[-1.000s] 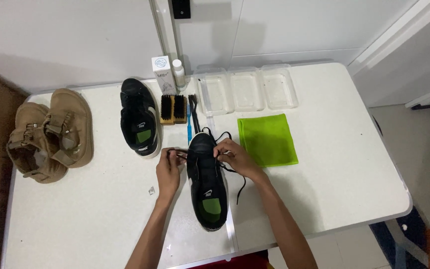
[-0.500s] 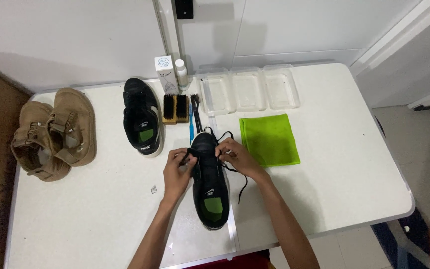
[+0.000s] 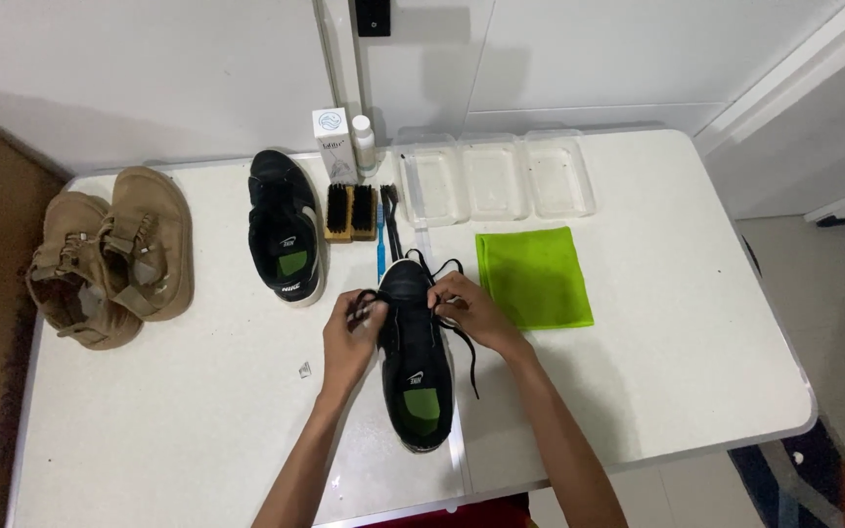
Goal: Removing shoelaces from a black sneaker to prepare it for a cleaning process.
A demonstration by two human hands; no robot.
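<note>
A black sneaker (image 3: pixel 416 372) with a green insole lies toe away from me on the white table (image 3: pixel 677 372). My left hand (image 3: pixel 349 332) pinches a black lace end at the shoe's left side. My right hand (image 3: pixel 471 308) grips the lace at the right side of the eyelets, and loose lace trails down past my wrist. The second black sneaker (image 3: pixel 286 230) lies further back to the left, untouched.
A pair of tan shoes (image 3: pixel 114 254) sits at the table's left edge. Behind the sneaker lie two wooden brushes (image 3: pixel 351 211), a blue-handled brush (image 3: pixel 383 230), a small box and bottle (image 3: pixel 344 142), three clear trays (image 3: pixel 496 176) and a green cloth (image 3: pixel 533 277).
My left hand has shifted slightly along the lace at the shoe's left side; my right hand stays at the eyelets. The shoe has not moved.
</note>
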